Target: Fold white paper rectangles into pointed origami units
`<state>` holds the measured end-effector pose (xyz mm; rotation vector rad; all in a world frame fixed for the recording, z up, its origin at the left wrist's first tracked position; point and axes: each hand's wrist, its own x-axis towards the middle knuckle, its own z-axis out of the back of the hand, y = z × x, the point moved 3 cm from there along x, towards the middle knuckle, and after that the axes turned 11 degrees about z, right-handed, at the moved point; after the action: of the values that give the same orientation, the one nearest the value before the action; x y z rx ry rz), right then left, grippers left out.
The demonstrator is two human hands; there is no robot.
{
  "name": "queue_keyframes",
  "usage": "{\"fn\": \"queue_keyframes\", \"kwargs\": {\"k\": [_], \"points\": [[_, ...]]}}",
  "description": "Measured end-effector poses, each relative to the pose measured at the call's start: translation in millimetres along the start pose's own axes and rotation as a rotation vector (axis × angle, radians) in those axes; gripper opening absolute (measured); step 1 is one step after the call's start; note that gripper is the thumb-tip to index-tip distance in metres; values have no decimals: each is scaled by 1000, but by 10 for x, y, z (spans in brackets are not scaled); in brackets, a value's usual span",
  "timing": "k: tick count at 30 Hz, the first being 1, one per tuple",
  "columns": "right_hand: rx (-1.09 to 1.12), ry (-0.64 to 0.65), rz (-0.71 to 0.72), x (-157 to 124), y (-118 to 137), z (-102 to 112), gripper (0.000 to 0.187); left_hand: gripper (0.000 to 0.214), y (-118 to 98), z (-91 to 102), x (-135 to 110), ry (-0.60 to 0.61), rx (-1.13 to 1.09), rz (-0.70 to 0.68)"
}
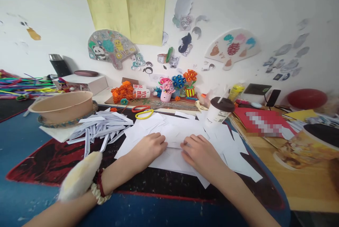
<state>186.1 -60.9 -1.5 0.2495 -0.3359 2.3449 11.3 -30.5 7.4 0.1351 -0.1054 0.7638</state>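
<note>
Between my hands a small piece of white paper (174,144) lies with its near edge turned up in a narrow fold. My left hand (152,147) has its fingers curled closed at the paper's left end. At the right end, my right hand (197,149) pinches it with bent fingers; the fingertips are partly hidden. Under both hands spread loose white paper sheets (166,163). To the left lies a heap of folded paper strips (102,126). Yellow-handled scissors (144,114) rest just beyond the sheets.
A beige basin (62,105) stands at the left on a woven ring. A lidded paper cup (219,110) with a straw stands at the right edge of the sheets. Flower pots (189,91) line the wall. A red packet (254,119) and a patterned tub (304,149) occupy the right side.
</note>
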Motion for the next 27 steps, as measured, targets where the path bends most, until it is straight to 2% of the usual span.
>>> {"fn": "queue_keyframes", "kwargs": {"k": [3, 7, 10, 17, 22, 27], "points": [[-6, -24, 15, 56, -23, -73, 7, 15, -11, -28, -14, -31, 63, -45], [51, -86, 113, 159, -57, -154, 7, 18, 109, -103, 47, -54, -134, 35], [118, -74, 150, 217, -101, -176, 11, 22, 199, -134, 100, -64, -223, 63], [179, -99, 124, 242, -147, -233, 22, 18, 68, -143, 122, -81, 180, -71], [131, -123, 132, 236, -119, -265, 25, 16, 3, -213, 131, -136, 259, -132], [72, -105, 166, 195, -75, -267, 26, 14, 6, -176, 100, -90, 291, -222]]}}
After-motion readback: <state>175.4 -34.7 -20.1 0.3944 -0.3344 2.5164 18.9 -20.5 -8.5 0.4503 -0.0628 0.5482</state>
